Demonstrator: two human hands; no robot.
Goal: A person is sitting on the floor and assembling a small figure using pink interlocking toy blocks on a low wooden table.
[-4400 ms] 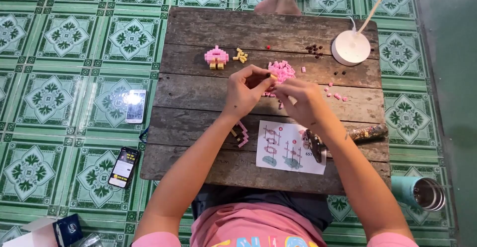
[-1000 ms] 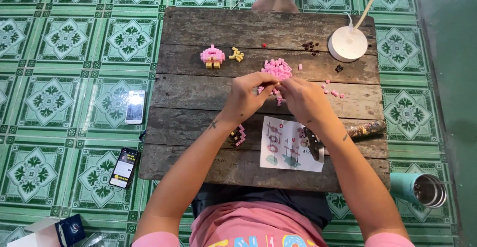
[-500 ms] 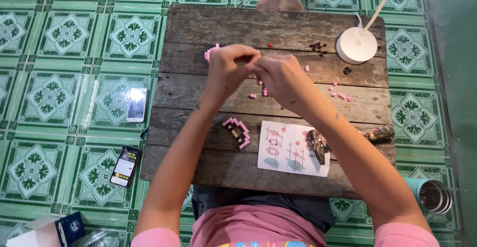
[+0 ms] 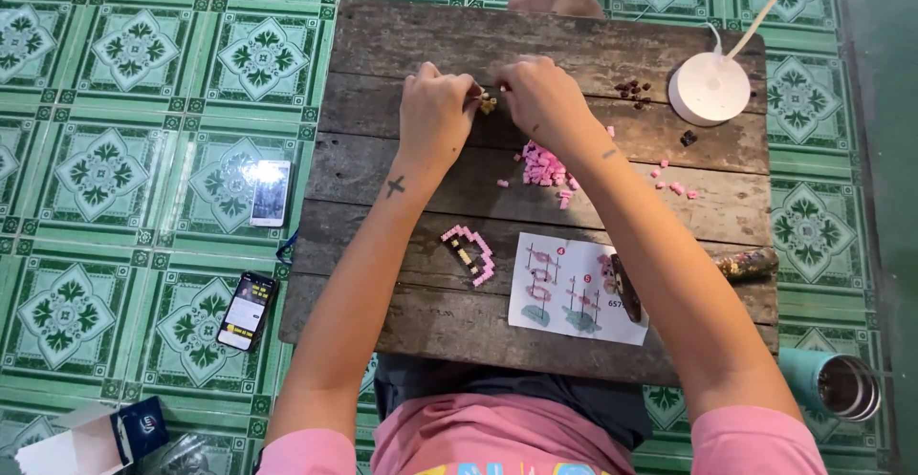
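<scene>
Upper middle of the frame, left hand [image 4: 435, 112] and right hand [image 4: 541, 100] pinch tiny yellow bricks [image 4: 487, 103]; they look light, hard, easily dropped, best gripped by their sides.

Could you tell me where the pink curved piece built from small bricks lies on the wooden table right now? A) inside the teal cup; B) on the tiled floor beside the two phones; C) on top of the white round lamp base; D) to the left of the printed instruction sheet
D: the pink curved piece lies flat on the wooden table, just left of the printed instruction sheet, apart from both hands.
</scene>
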